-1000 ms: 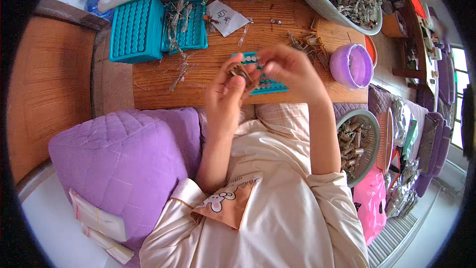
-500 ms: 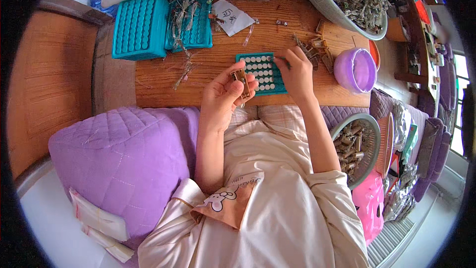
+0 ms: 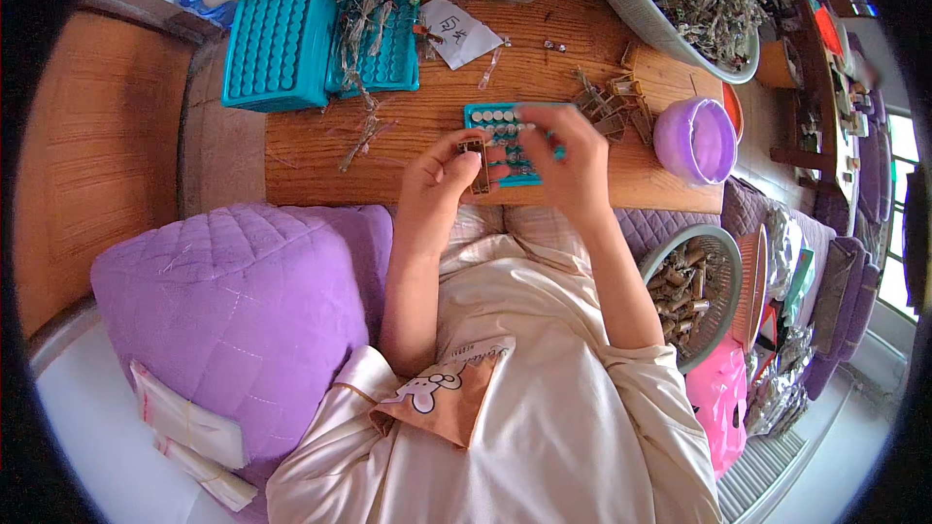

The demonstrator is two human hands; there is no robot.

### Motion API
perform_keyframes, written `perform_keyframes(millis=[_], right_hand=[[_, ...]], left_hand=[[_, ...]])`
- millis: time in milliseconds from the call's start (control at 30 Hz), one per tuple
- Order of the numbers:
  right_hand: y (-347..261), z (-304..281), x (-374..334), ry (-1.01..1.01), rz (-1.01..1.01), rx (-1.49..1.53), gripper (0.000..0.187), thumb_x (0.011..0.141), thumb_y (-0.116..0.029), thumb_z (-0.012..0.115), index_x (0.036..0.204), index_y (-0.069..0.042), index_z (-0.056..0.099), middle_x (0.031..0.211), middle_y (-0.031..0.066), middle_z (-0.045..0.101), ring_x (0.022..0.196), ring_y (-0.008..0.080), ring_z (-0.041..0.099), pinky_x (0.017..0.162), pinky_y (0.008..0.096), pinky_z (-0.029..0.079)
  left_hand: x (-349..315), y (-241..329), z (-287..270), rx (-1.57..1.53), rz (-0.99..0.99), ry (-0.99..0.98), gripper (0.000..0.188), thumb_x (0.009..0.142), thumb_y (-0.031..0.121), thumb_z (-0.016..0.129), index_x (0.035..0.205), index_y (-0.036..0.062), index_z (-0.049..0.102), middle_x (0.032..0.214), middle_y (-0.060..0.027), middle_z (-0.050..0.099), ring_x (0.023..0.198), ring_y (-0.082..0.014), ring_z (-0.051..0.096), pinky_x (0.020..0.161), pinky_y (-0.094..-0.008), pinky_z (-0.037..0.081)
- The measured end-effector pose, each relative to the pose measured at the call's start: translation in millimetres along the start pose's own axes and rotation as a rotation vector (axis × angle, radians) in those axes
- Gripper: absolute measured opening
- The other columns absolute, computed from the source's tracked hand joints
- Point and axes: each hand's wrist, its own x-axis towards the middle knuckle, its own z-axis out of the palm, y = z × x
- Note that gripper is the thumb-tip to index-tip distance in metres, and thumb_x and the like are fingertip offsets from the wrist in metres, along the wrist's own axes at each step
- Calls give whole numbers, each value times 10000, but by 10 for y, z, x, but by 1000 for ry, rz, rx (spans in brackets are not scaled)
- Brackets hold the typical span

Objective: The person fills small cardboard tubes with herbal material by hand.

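A small brown rectangular frame (image 3: 476, 180) with a hollow middle is pinched upright between the thumb and fingers of my left hand (image 3: 442, 177). Just right of it my right hand (image 3: 571, 150) hovers over the teal tray (image 3: 468, 113), its fingers bent toward the frame and smeared by motion. Whether those fingers hold anything cannot be made out. Rows of small round white-topped pieces (image 3: 493, 116) stand in the tray, partly covered by both hands.
Stacked teal trays (image 3: 277, 44) stand at the back left, beside another teal tray (image 3: 393, 63) with tangled wires. Several brown frames (image 3: 621, 102) lie near a purple bowl (image 3: 687, 141) on the right. A grey basket (image 3: 738, 277) of parts sits beside my right arm.
My right hand has moved slightly left and down from the tray's right side toward the brown frame. In my left hand the frame has turned a little and stands straighter.
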Motion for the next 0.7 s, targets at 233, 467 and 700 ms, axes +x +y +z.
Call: perform_keyframes(millis=[233, 467, 700], right_hand=[[489, 53, 25, 72, 5, -521, 122, 691, -95, 566, 810, -74, 578, 775, 85, 504, 701, 266, 514, 593, 357, 435], [438, -7, 58, 58, 159, -470, 79, 691, -62, 559, 770, -63, 558, 731, 95, 522, 666, 267, 529, 587, 340, 440], [-265, -49, -158, 201, 69, -123, 141, 690, 15, 571, 824, -27, 554, 752, 101, 588, 683, 214, 578, 615, 270, 454]], left_hand=[[-4, 8, 11, 63, -3, -27, 261, 805, 167, 493, 1010, 4, 495, 877, -131, 577, 740, -180, 593, 615, -252, 493], [0, 9, -3, 63, -27, -89, 287, 805, 184, 510, 1029, 7, 483, 895, -126, 568, 764, -175, 586, 625, -249, 487], [-50, 44, 52, 49, -75, -132, 288, 808, 130, 514, 1056, -9, 462, 892, -82, 564, 774, -134, 558, 681, -252, 471]])
